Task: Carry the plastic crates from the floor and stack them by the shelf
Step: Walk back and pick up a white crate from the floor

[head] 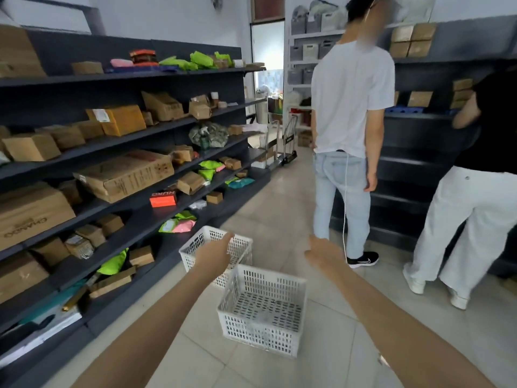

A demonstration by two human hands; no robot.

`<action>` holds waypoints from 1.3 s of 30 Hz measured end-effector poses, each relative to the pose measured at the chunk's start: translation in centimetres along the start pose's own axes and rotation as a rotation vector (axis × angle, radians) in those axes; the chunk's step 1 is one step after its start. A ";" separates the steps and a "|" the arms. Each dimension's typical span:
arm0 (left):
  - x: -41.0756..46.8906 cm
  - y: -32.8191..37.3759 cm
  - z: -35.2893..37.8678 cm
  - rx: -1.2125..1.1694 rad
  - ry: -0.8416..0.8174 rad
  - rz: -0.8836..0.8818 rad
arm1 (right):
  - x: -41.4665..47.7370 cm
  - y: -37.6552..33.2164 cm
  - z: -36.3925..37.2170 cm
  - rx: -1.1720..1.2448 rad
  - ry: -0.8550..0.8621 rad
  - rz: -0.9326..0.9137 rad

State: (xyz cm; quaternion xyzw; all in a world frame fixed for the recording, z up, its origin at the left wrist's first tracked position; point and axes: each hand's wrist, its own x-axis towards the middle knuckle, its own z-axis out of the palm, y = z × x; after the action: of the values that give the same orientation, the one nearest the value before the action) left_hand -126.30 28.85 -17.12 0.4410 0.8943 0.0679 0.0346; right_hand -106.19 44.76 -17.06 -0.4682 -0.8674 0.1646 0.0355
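Two empty white plastic crates stand on the tiled floor beside the dark shelf (156, 228). The near crate (263, 309) is in the middle of the aisle. The far crate (201, 245) sits just behind it, closer to the shelf's base. My left hand (215, 253) is stretched out above the far crate, fingers apart, holding nothing. My right hand (321, 252) reaches forward over bare floor to the right of both crates, also open and empty. Neither hand touches a crate.
A person in a white T-shirt and jeans (349, 135) stands in the aisle ahead on the right. A second person in white trousers (470, 214) bends at the right shelf (414, 169). A folding trolley (288, 147) stands at the far end. Boxes and parcels fill the left shelves.
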 end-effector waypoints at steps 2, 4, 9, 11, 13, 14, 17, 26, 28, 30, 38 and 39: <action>3.8 -1.9 0.3 0.005 0.000 0.023 | 2.7 -1.7 0.7 -0.009 -0.002 0.031; 7.6 -3.8 0.6 0.011 -0.009 0.047 | 5.4 -3.2 1.9 0.010 -0.001 0.087; 17.3 -9.3 2.3 -0.012 -0.075 0.168 | 10.4 -6.4 6.5 0.101 0.059 0.248; 20.1 -10.8 3.0 -0.019 -0.111 0.212 | 11.6 -7.5 8.2 0.127 0.075 0.329; 22.3 -11.9 3.6 -0.034 -0.154 0.250 | 12.4 -8.3 9.9 0.116 0.027 0.401; 23.4 -12.3 4.1 -0.043 -0.166 0.258 | 12.8 -8.6 10.5 0.109 0.008 0.431; 25.9 -12.9 6.0 -0.058 -0.231 0.234 | 14.1 -9.1 11.6 0.056 -0.009 0.490; 31.1 -10.8 15.9 0.099 -0.351 0.343 | 20.3 -4.4 16.3 -0.015 -0.084 0.596; 32.7 -10.1 18.4 0.182 -0.351 0.390 | 22.2 -2.8 17.9 -0.038 -0.098 0.594; 34.2 -10.0 22.2 0.229 -0.344 0.393 | 24.3 -1.3 20.6 -0.057 -0.113 0.585; 38.8 -14.2 44.8 0.139 -0.376 0.250 | 31.3 7.1 40.5 -0.088 -0.082 0.539; 39.5 -14.9 47.9 0.113 -0.349 0.231 | 32.0 8.5 43.2 -0.096 -0.078 0.541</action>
State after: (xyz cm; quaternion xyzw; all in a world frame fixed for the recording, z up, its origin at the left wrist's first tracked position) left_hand -156.18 55.54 -66.79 0.5468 0.8206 -0.0562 0.1561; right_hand -126.63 64.53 -63.49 -0.6773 -0.7184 0.1446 -0.0654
